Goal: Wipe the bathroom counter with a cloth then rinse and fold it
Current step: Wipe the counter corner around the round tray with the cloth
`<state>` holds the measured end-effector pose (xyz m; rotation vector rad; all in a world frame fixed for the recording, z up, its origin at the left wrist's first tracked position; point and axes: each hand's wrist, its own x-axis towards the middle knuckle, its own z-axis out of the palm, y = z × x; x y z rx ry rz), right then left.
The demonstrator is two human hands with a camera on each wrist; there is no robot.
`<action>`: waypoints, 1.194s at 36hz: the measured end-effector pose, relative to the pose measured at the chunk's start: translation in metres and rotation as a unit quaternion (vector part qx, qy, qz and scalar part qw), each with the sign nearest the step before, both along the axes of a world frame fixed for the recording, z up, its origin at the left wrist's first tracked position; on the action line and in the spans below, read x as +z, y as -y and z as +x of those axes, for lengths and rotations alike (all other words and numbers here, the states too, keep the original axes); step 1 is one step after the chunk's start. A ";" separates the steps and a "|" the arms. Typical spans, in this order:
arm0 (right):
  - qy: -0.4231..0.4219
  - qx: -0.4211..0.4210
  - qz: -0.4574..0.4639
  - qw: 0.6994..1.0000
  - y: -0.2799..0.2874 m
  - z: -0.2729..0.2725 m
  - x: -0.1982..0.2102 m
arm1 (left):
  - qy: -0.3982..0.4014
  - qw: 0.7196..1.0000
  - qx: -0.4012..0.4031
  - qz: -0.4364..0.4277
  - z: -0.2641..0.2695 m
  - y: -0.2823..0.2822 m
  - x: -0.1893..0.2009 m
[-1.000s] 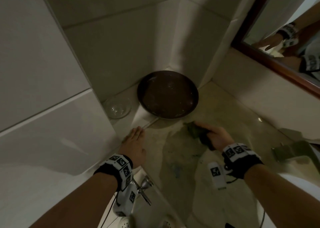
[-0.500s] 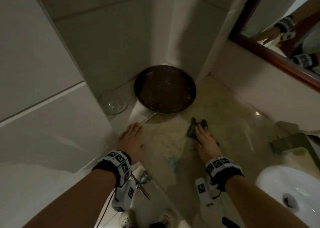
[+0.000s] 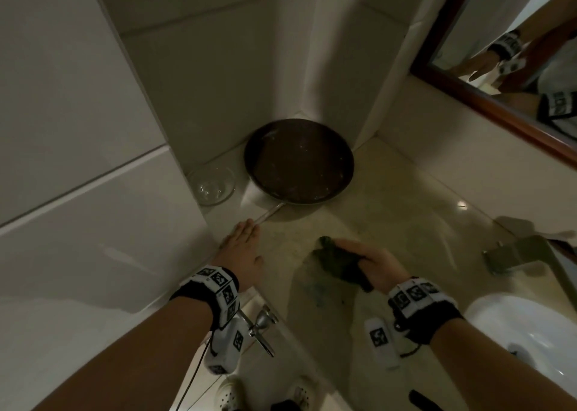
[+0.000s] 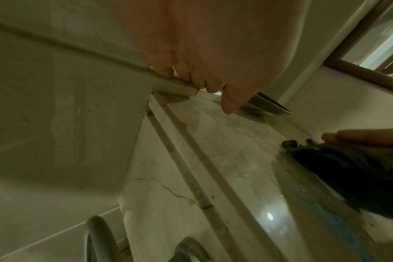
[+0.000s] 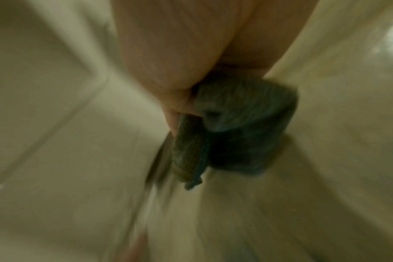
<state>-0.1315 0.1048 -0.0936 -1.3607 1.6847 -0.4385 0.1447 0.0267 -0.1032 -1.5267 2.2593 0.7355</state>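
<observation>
A dark green cloth (image 3: 334, 262) lies bunched on the wet marble counter (image 3: 406, 220). My right hand (image 3: 373, 260) lies over it, pointing left. Its fingers (image 4: 359, 140) stretch straight along the top of the cloth (image 4: 348, 173). In the blurred right wrist view my right hand (image 5: 180, 44) has its thumb against the cloth (image 5: 242, 124), which sits between thumb and palm. My left hand (image 3: 242, 246) rests flat on the counter's left edge by the tiled wall and holds nothing. In the left wrist view that left hand (image 4: 202, 53) has its fingertips on the ledge.
A dark frying pan (image 3: 298, 160) stands in the back corner, its handle reaching toward my left hand. A small glass bowl (image 3: 212, 185) sits left of it. To the right are a faucet (image 3: 512, 254) and a white sink (image 3: 530, 332). A framed mirror (image 3: 499, 104) hangs above.
My right hand has turned from pointing away to pointing left and has dragged the cloth nearer across the counter. The left hand has stayed on the edge.
</observation>
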 end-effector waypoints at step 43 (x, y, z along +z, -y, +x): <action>-0.224 0.266 -0.127 0.929 0.040 0.104 -0.036 | -0.037 0.994 0.008 -0.105 0.005 -0.007 -0.016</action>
